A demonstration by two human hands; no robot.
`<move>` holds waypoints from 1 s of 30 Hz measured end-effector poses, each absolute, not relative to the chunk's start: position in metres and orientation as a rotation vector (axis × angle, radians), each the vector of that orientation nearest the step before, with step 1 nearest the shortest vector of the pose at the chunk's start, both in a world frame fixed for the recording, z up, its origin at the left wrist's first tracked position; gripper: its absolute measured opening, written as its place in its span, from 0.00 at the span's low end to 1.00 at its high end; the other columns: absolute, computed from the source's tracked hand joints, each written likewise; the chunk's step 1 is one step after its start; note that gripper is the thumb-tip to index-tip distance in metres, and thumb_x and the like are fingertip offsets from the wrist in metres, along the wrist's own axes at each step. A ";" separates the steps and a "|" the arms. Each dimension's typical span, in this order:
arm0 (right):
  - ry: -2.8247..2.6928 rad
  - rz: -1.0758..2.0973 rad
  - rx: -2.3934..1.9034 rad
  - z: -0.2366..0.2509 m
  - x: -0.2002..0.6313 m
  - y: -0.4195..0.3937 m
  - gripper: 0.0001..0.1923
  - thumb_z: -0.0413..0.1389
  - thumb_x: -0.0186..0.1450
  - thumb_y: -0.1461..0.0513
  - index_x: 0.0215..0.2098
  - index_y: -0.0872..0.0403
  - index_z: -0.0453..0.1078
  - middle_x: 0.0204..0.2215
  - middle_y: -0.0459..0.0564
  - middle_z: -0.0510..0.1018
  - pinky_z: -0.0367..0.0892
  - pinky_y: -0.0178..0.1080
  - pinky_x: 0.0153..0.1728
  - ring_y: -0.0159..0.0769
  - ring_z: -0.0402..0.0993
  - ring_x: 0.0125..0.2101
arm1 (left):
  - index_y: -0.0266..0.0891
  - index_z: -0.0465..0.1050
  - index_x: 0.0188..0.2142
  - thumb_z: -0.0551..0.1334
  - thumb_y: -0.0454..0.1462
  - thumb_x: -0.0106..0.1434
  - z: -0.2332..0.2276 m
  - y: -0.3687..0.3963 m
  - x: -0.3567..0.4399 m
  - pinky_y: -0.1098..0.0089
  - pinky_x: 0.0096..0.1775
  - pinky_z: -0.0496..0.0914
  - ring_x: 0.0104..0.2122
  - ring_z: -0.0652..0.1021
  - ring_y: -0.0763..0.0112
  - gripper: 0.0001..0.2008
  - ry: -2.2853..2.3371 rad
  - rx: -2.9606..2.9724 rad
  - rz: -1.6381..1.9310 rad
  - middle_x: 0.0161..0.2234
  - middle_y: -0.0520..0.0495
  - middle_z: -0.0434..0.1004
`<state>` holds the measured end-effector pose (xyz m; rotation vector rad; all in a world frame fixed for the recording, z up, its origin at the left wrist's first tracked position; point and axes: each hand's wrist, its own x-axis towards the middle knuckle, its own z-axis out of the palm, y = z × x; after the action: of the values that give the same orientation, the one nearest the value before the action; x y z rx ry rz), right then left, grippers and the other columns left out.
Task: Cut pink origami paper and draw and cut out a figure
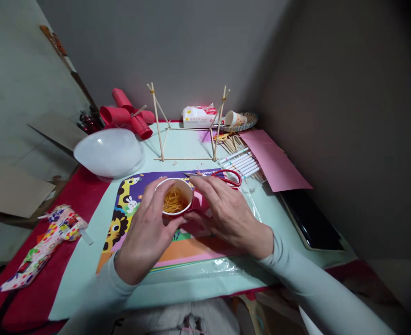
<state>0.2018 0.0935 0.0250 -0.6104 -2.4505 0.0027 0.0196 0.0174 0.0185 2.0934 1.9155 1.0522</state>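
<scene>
Cup [176, 197] upright, mouth up, both hands' fingers [156, 195] around it

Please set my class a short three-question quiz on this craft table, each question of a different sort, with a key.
1. True or false: both hands are on the paper cup.
2. What lies just behind the right hand? A) scissors B) a stapler C) a ruler
3. Fill in: the stick frame stands on the pale green ____.

Key
1. True: the left hand wraps the cup's near side and the right hand touches its far side; the cup holds yellow-orange strands.
2. A: red-handled scissors lie beside the markers.
3. Sheet: the green sheet covers the red table top.
</scene>
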 end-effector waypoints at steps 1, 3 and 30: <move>-2.443 0.036 -0.595 0.025 0.203 0.095 0.30 0.54 0.70 0.49 0.60 0.63 0.60 0.51 0.63 0.75 0.73 0.48 0.47 0.51 0.73 0.48 | 0.38 0.62 0.59 0.70 0.32 0.59 0.018 0.017 0.019 0.57 0.63 0.62 0.60 0.68 0.59 0.31 1.911 2.097 1.057 0.58 0.41 0.69; -2.425 0.116 -0.568 0.024 0.204 0.098 0.31 0.54 0.71 0.50 0.62 0.62 0.58 0.53 0.64 0.75 0.72 0.50 0.49 0.52 0.73 0.50 | 0.38 0.61 0.59 0.70 0.33 0.59 0.018 0.016 0.017 0.58 0.62 0.63 0.59 0.69 0.60 0.31 1.913 2.104 1.059 0.58 0.41 0.69; -2.211 0.621 -0.618 0.009 0.203 0.103 0.43 0.63 0.63 0.47 0.66 0.62 0.55 0.60 0.63 0.70 0.67 0.52 0.55 0.51 0.69 0.56 | 0.36 0.57 0.65 0.64 0.39 0.63 0.010 0.013 0.027 0.52 0.64 0.60 0.63 0.66 0.50 0.33 2.105 2.228 1.051 0.62 0.35 0.64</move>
<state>0.2026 0.1033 0.0087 -0.6184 -2.2106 0.6213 0.0267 0.0131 0.0104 2.2280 2.1049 1.0515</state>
